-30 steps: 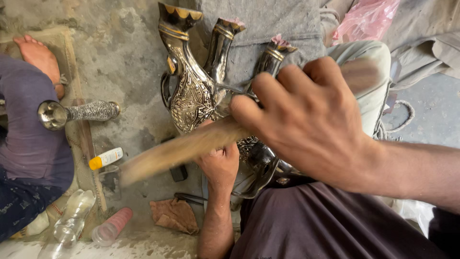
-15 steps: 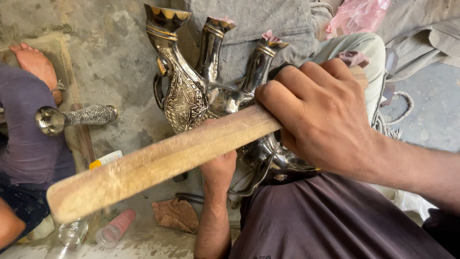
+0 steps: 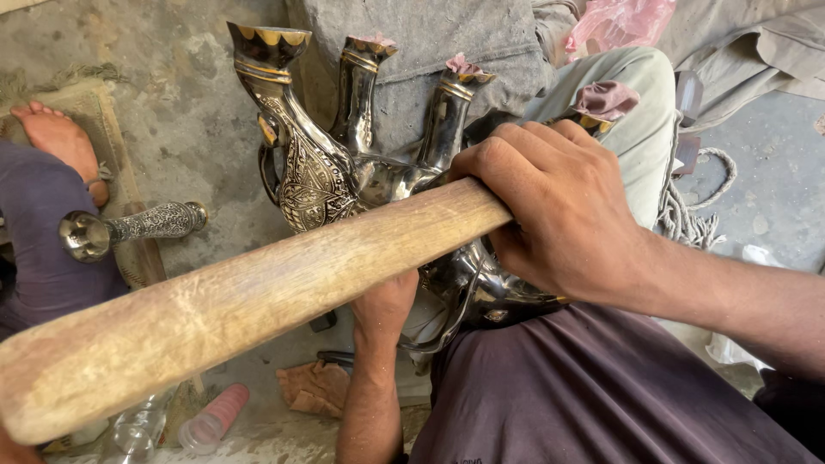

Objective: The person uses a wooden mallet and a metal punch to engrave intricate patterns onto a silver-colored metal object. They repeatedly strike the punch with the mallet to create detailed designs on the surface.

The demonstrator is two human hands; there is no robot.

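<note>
the right hand (image 3: pixel 559 215) grips a wooden stick (image 3: pixel 241 309) that runs out left of the grip and crosses in front of the metal figure (image 3: pixel 344 163). the left hand (image 3: pixel 387 301) sits below the stick, against the figure. a goblet (image 3: pixel 129 228) lies far left.

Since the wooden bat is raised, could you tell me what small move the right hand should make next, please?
Probably bring the wooden bat down lightly onto the metal jugs: the right hand grips it above them, while the left hand steadies them from below.
</note>
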